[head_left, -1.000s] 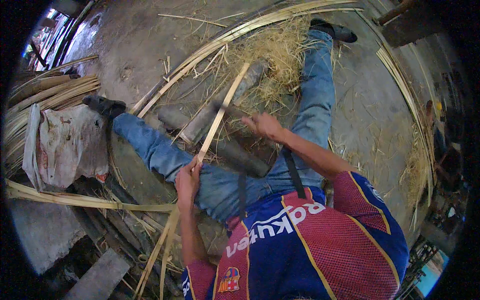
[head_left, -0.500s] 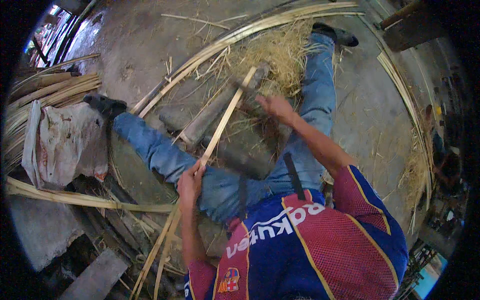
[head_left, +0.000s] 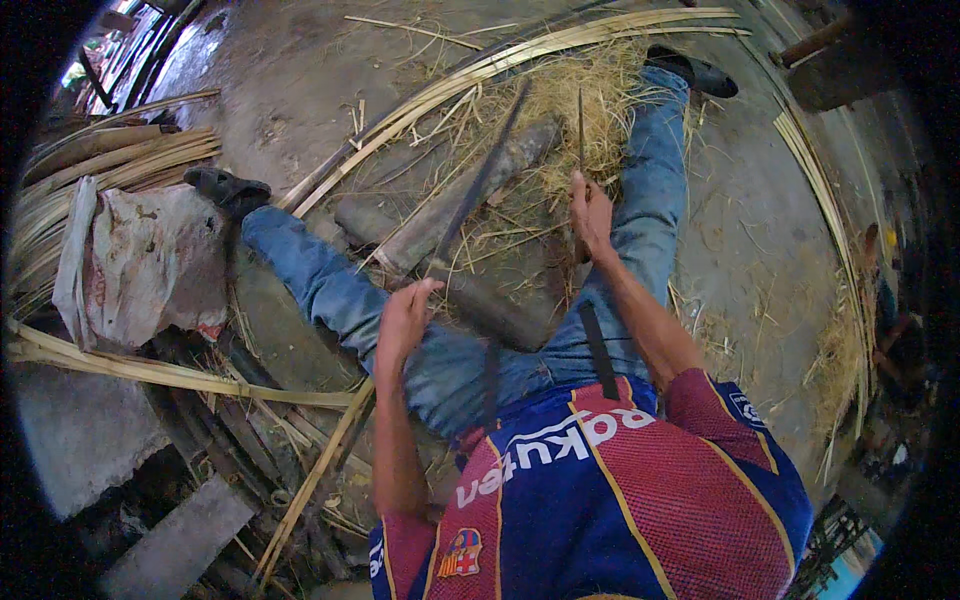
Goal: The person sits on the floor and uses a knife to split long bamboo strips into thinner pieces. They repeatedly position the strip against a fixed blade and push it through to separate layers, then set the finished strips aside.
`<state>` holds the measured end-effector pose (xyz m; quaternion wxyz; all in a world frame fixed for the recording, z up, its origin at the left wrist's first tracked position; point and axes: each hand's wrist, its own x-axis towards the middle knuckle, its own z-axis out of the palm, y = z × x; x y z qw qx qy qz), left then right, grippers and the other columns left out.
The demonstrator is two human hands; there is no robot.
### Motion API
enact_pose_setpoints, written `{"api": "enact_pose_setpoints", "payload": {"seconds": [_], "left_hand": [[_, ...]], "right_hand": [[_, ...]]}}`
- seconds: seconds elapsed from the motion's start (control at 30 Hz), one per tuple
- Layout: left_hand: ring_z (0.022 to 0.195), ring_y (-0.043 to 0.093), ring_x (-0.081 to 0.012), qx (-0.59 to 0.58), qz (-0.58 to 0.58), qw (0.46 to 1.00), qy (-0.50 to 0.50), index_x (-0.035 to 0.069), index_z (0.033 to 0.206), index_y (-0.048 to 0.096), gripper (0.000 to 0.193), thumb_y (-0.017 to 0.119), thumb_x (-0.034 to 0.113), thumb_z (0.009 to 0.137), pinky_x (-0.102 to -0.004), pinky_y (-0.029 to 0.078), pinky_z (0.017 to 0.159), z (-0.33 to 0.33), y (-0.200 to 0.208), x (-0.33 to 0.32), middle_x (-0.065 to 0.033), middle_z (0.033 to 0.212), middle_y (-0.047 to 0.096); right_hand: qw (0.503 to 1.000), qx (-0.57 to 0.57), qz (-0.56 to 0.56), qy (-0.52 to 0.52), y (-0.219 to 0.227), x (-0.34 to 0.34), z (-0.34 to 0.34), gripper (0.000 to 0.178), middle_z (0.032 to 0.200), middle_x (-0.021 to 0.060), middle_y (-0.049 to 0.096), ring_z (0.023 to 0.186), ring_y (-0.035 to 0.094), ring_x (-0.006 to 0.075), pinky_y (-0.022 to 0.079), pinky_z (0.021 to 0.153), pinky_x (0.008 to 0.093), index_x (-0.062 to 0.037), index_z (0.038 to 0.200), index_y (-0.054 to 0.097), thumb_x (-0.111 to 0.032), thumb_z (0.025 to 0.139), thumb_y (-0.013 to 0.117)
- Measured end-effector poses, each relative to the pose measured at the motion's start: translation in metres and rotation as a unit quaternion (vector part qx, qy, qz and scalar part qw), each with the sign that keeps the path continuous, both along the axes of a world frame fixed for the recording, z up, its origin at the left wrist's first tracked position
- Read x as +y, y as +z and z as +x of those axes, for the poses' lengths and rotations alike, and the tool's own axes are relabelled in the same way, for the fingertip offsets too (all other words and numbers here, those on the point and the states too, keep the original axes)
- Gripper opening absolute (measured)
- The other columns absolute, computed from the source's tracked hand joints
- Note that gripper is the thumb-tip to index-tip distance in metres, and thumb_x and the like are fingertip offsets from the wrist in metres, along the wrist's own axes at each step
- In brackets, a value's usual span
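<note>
My left hand (head_left: 403, 318) is closed on a long bamboo strip (head_left: 478, 190), which slants away over a short log (head_left: 480, 205) with its dark side up. Closed on a knife, my right hand (head_left: 592, 215) is above my right thigh. The thin dark knife blade (head_left: 581, 130) points away from me, apart from the strip, and its handle is mostly hidden in my fingers. Beyond the log lies a heap of fine pale shavings (head_left: 590, 100). Behind my left hand, pale strips (head_left: 325, 475) run down toward the lower left.
A bundle of long strips (head_left: 520, 50) curves across the far floor. At the left stand a stained whitish sack (head_left: 150, 262) and piled strips (head_left: 170, 165). More strips (head_left: 815, 180) lie at the right. Another wood piece (head_left: 495, 312) rests between my legs.
The bamboo strip now shows its dark side instead of its pale one. My right hand and the knife have moved off the strip, back and to the right.
</note>
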<state>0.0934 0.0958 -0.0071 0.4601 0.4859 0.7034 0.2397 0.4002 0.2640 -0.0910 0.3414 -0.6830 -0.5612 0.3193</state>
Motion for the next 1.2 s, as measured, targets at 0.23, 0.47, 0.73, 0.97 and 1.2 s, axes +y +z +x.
{"api": "enact_pose_setpoints", "payload": {"seconds": [0.23, 0.47, 0.73, 0.97, 1.2], "left_hand": [[0.051, 0.053, -0.0125, -0.138, -0.096, 0.985, -0.026, 0.003, 0.111, 0.068, 0.039, 0.054, 0.038, 0.100, -0.0287, 0.042, 0.051, -0.015, -0.042, 0.048, -0.0050, 0.073, 0.067], [0.087, 0.063, -0.0337, 0.175, 0.084, 0.981, -0.003, 0.009, 0.129, 0.060, 0.042, 0.068, 0.023, 0.090, -0.0458, 0.048, 0.074, -0.025, -0.025, -0.040, -0.0180, 0.100, 0.067], [0.084, 0.058, -0.0379, 0.291, 0.145, 0.946, 0.020, 0.008, 0.128, 0.060, 0.037, 0.062, 0.020, 0.094, -0.0463, 0.046, 0.074, 0.007, -0.030, -0.019, -0.0190, 0.089, 0.058], [0.087, 0.061, -0.0445, 0.210, 0.107, 0.972, -0.004, 0.003, 0.118, 0.067, 0.036, 0.057, 0.030, 0.096, -0.0478, 0.048, 0.077, -0.009, -0.054, 0.010, -0.0255, 0.091, 0.065], [0.098, 0.064, -0.0429, 0.104, 0.121, 0.987, 0.002, 0.000, 0.116, 0.067, 0.036, 0.057, 0.029, 0.097, -0.0445, 0.049, 0.085, -0.015, -0.065, 0.009, -0.0292, 0.103, 0.065]], "right_hand": [[0.966, -0.115, -0.020, 0.232, -0.006, -0.017, -0.029, 0.053, 0.070, 0.0271, 0.063, 0.069, 0.062, 0.0467, 0.049, 0.063, 0.0520, 0.0030, 0.090, 0.061, -0.050, 0.095, 0.057], [0.982, -0.109, -0.056, 0.147, -0.055, 0.010, -0.015, 0.058, 0.069, 0.0273, 0.062, 0.070, 0.063, 0.0465, 0.049, 0.064, 0.0527, 0.0054, 0.085, 0.062, -0.051, 0.097, 0.052], [0.970, -0.107, -0.059, 0.209, -0.039, -0.018, -0.045, 0.061, 0.075, 0.0330, 0.059, 0.077, 0.062, 0.0495, 0.046, 0.069, 0.0525, 0.0057, 0.089, 0.063, -0.051, 0.101, 0.043], [0.889, -0.100, -0.139, 0.425, 0.023, -0.094, -0.082, 0.061, 0.088, 0.0308, 0.066, 0.081, 0.063, 0.0512, 0.052, 0.074, 0.0560, 0.0029, 0.100, 0.061, -0.056, 0.097, 0.045], [0.947, -0.088, -0.112, 0.288, -0.025, -0.063, -0.056, 0.060, 0.079, 0.0282, 0.066, 0.077, 0.064, 0.0488, 0.052, 0.070, 0.0558, -0.0005, 0.100, 0.063, -0.058, 0.096, 0.046]]}}
